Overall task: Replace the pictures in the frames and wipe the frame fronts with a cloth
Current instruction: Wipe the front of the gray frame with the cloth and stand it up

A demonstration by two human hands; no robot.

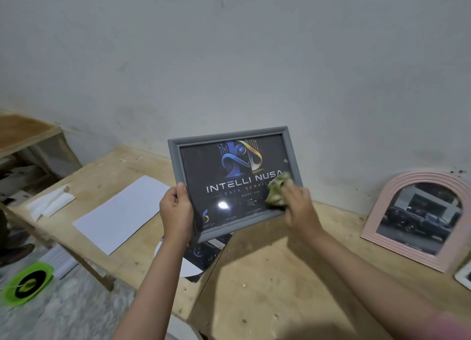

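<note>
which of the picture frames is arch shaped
The pink frame leaning against the wall on the right; the grey frame held in the hands is rectangular.

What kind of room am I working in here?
Probably a home workshop or craft corner: a rough plywood table against a bare, scuffed wall, with a wooden shelf unit to the left and a pink arched frame leaning nearby.

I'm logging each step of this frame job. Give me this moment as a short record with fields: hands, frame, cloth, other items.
left hand: grips the grey frame's left edge, holding it up tilted
right hand: presses a green cloth on the glass, lower right
grey frame: dark logo print inside
pink arched frame: leans on the wall, right, car photo inside
white sheet: flat on the wooden table, left of the frame
</note>
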